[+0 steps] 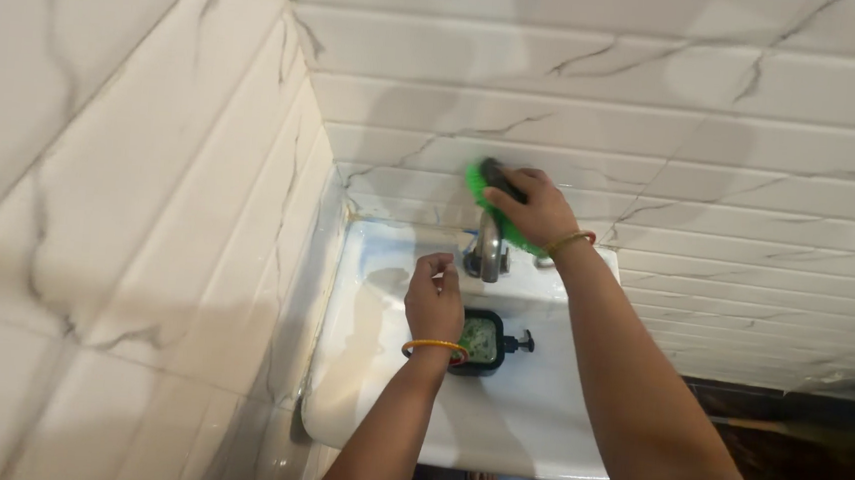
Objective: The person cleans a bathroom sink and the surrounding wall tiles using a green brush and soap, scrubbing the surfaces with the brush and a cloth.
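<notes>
Two hands (433,306), two bangles (435,347), one green brush (474,181), one tap (488,249), one sink (535,418).

A tap (488,249) stands behind the basin (535,418), against the wall (658,106).

A white sink (376,407) hangs in the corner of the tiled walls. A chrome tap (488,249) stands on its back ledge. In the basin lies a small dark container (482,342) with greenish contents, a black knob at its side.
</notes>
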